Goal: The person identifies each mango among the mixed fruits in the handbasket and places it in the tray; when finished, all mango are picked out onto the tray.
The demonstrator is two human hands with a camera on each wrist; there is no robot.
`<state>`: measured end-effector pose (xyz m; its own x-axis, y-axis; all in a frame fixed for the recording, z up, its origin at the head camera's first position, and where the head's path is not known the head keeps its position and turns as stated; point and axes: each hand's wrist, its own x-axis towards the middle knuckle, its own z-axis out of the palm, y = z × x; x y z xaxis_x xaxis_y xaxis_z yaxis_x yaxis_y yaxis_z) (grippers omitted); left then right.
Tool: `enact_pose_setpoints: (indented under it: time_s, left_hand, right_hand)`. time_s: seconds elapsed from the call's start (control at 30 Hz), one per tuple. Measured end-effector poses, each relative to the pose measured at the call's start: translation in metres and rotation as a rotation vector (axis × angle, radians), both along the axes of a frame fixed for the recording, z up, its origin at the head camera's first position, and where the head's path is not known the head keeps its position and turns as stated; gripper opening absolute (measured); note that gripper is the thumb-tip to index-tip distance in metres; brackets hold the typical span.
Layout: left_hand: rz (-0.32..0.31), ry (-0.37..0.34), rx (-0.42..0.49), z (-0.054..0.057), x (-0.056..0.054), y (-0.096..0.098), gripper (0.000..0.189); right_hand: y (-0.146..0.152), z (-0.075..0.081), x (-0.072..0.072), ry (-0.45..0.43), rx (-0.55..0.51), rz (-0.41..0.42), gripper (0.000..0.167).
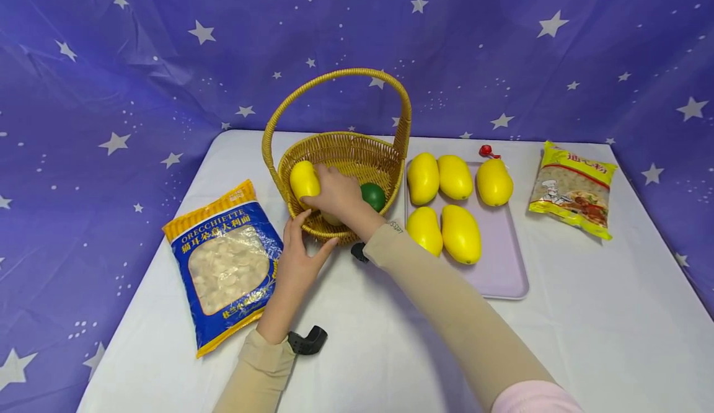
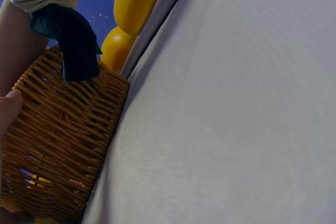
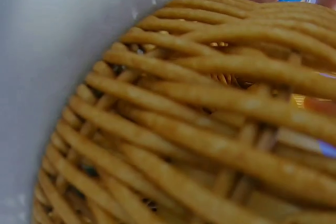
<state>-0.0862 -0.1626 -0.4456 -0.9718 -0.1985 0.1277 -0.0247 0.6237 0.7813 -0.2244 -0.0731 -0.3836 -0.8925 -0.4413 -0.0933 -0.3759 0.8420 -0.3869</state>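
Inside the wicker basket (image 1: 357, 146), my right hand (image 1: 340, 196) holds a yellow mango (image 1: 304, 180) against the left side, thumb below and fingers above. A green round fruit (image 1: 372, 196) lies to the right of that hand. Something pale (image 1: 331, 218) shows partly beneath it. My left hand (image 1: 295, 261) presses the basket's front left from outside, fingers at the rim and thumb spread away. In the left wrist view, its thumb (image 2: 9, 109) lies along the weave (image 2: 58, 140). The right wrist view is mostly filled by the basket wall (image 3: 173, 98).
Several yellow mangoes (image 1: 461, 234) lie on a lilac tray (image 1: 502, 270) right of the basket. A blue orecchiette bag (image 1: 229, 264) lies at left, a yellow pasta bag (image 1: 573, 190) at far right. A small red object (image 1: 486, 150) sits behind the tray. The basket's tall handle (image 1: 340, 75) arches overhead.
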Motion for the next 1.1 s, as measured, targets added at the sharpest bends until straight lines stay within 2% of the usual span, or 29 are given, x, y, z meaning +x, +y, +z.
enact_pose_setpoints:
  time_s: [0.53, 1.1]
  left_hand:
    - [-0.006, 0.039, -0.011, -0.0016, -0.0022, 0.0013, 0.074]
    - [0.008, 0.053, -0.022, -0.0028, -0.0019, 0.0002, 0.073]
  right_hand:
    - [-0.0056, 0.0007, -0.004, -0.033, 0.075, -0.012, 0.083]
    - [-0.0091, -0.0013, -0.006, -0.042, 0.049, -0.017, 0.083]
